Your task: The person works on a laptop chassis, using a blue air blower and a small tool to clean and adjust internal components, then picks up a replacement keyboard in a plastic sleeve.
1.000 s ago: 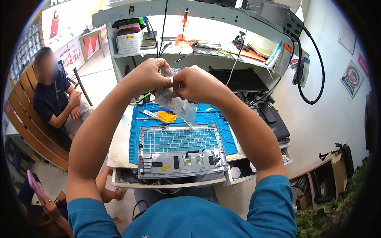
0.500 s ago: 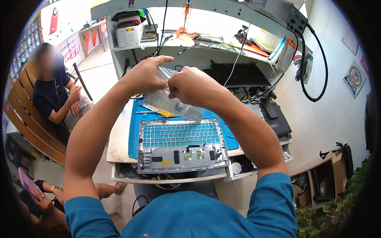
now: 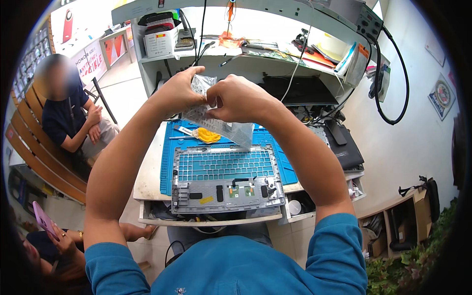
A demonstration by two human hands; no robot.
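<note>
Up above the bench, both of my hands grip a clear plastic bag (image 3: 241, 133) with a thin grey panel inside that looks like a laptop keyboard. My left hand (image 3: 181, 92) has the bag between thumb and fingers on its left side. Opposite it, my right hand (image 3: 242, 101) pinches the bag with curled fingers, and the bag's loose end hangs below. Under them a silver laptop top case (image 3: 211, 189) lies inside up on a blue work mat (image 3: 166, 167), its key openings showing the mat. A yellow crumpled thing (image 3: 206, 135) rests behind it.
An open drawer (image 3: 211, 223) juts out below the bench edge. A dark laptop (image 3: 344, 150) lies to the right, and a dark flat panel (image 3: 297, 91) stands behind. Cables hang from the upper shelf. One person (image 3: 64, 113) sits at left; another holds a pink phone (image 3: 43, 220).
The bag and its panel have shifted and tilted steeper between my hands, uncovering more of the yellow thing on the mat. My right fingers have opened slightly around the bag.
</note>
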